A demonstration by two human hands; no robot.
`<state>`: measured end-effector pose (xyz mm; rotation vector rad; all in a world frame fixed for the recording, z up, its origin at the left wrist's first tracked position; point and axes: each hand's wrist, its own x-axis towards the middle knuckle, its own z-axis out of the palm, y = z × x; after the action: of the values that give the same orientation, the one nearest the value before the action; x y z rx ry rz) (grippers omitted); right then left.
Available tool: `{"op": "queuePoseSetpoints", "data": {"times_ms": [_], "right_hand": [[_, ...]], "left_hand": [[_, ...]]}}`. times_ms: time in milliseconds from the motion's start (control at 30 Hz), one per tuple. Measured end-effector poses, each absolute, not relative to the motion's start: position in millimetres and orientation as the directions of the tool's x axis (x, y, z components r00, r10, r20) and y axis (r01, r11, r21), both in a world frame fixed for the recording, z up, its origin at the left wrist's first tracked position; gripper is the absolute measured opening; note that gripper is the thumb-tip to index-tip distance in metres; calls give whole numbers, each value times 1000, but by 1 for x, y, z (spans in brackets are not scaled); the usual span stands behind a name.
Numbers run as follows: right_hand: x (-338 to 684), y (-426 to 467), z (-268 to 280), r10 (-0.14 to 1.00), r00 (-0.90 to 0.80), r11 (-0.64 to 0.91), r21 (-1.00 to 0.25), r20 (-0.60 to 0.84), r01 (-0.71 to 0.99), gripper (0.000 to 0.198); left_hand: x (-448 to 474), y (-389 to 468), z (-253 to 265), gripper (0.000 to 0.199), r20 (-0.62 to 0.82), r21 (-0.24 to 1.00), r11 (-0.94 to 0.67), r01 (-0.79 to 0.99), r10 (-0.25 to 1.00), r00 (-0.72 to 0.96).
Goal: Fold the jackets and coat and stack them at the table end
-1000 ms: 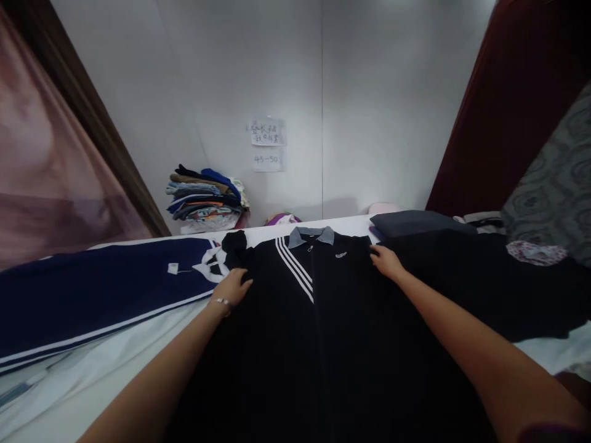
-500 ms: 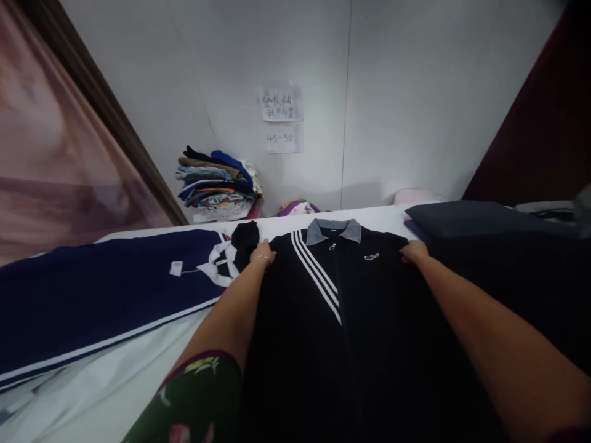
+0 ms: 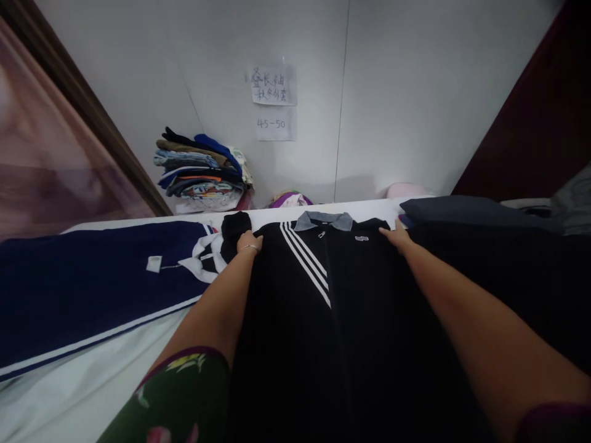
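Head view: one black jacket (image 3: 360,320), laid front up on the white table (image 3: 367,209), directly before us, filling the dial from its centre down to 6 o'clock, with its grey collar (image 3: 341,223) at 12 and white stripes (image 3: 305,264) slanting across the chest. Changed since half a second ago: our right hand (image 3: 401,236), then closed about the jacket's shoulder, now has its fingers spread; our left hand (image 3: 250,242), lower on the jacket's side a second ago, is up at the opposite shoulder. We judge from this that the pull on the right-hand shoulder has eased, while the chest lies spread and fairly flat. Right hand, at 1 o'clock from the chest: two digits plainly apart, one tip at the shoulder's edge, no cloth visibly pinched. Left hand, at 11: bent down over the shoulder and touching it, fingers drawn in; whether cloth is caught beneath we cannot tell. Adjoining items: a black bunch of cloth (image 3: 236,227) just beside the left hand; a navy garment (image 3: 92,277) at 9; a stack of folded clothes (image 3: 203,172) at 10; a grey folded garment (image 3: 466,212) at 2, near the right hand.
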<state>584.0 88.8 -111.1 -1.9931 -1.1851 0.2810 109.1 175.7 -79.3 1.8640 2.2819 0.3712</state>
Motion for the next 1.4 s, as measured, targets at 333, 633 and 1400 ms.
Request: {"op": "queuePoseSetpoints", "data": {"times_ms": [333,633,1400], "right_hand": [[523,-36,-105,977,117,-25,-453,177,891,53],[537,-162,-114,983,173,-161,-170,63,972,58],[550,-188,-114,982,184,-189,-188,-45,964,64]], "left_hand": [[105,41,-86,62,99,210,-364,907,931,351],[90,-31,-100,63,-34,128,-252,959,965,258],[227,-191,-109,62,17,225,-817,532,549,836]]}}
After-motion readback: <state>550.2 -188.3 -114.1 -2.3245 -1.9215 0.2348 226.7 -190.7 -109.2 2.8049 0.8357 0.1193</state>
